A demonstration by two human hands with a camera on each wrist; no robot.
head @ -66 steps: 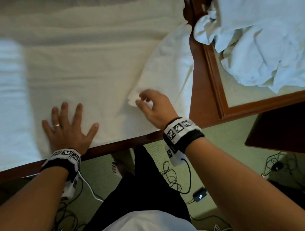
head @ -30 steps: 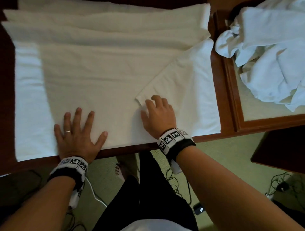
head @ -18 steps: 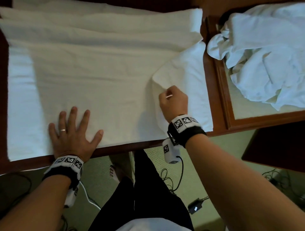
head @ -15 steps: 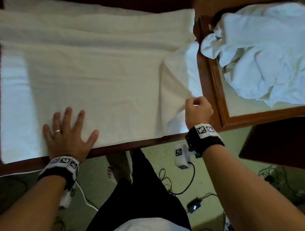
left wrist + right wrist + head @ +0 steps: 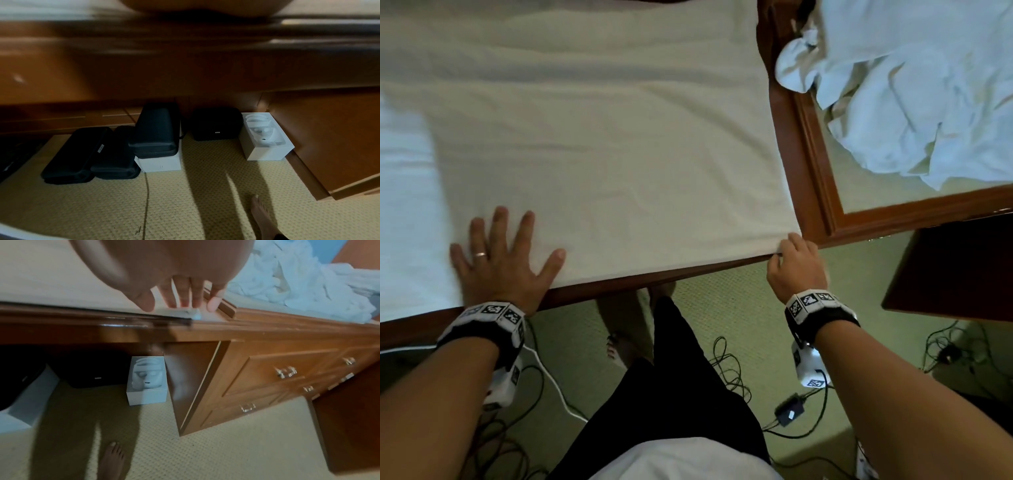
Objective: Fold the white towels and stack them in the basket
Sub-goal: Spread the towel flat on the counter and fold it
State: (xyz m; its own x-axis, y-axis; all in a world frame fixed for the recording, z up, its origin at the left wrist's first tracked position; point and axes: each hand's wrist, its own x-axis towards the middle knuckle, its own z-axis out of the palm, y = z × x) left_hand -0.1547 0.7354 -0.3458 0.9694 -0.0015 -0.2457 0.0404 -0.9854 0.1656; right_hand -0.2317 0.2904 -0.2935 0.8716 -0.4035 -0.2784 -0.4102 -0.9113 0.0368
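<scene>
A large white towel (image 5: 602, 154) lies spread flat across the brown desk (image 5: 784, 144), and its near right corner (image 5: 194, 313) reaches the desk's front edge. My left hand (image 5: 500, 260) presses flat on the towel near the front edge, fingers spread. My right hand (image 5: 786, 251) pinches that near right corner, thumb at the edge and fingers (image 5: 182, 300) on top. A crumpled pile of white towels (image 5: 914, 89) lies on the lower cabinet to the right; it also shows in the right wrist view (image 5: 298, 288). No basket is in view.
Under the desk stand black cases (image 5: 152, 129) and white boxes (image 5: 265, 138) on the carpet. Cables and a power adapter (image 5: 789, 413) lie on the floor by my bare feet. The cabinet's drawers (image 5: 285, 371) sit at the right.
My right hand took the turned-over corner and drew it right and toward me to the desk's front edge, so the towel now lies flat. The left hand stayed pressed in place.
</scene>
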